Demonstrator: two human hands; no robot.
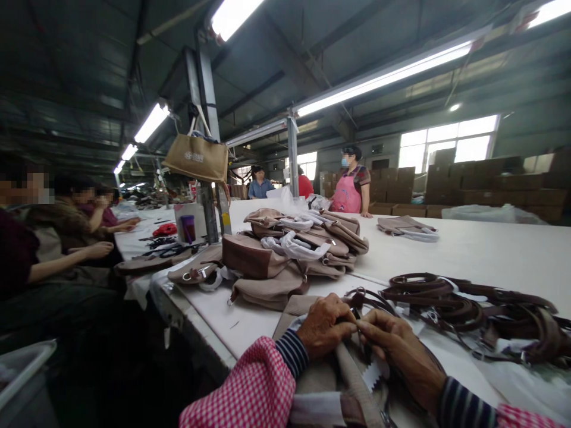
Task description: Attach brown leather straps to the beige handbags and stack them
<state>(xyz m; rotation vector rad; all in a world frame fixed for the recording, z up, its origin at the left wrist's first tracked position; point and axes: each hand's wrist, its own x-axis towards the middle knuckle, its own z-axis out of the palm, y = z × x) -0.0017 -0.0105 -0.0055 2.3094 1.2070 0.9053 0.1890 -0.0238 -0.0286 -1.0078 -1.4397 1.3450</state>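
At six o'clock from the grip lies a taupe bag [319,378]; left hand [327,327] and right hand [397,346], equally near, pinch one dark piece [355,313]. The piece's long axis is obscured.

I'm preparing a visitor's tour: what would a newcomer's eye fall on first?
Probably the bag heap on the table, mid-picture. Next, the left hand and right hand, close together over a front bag, with coiled straps to their right. Up left, a tan bag hangs at a post.
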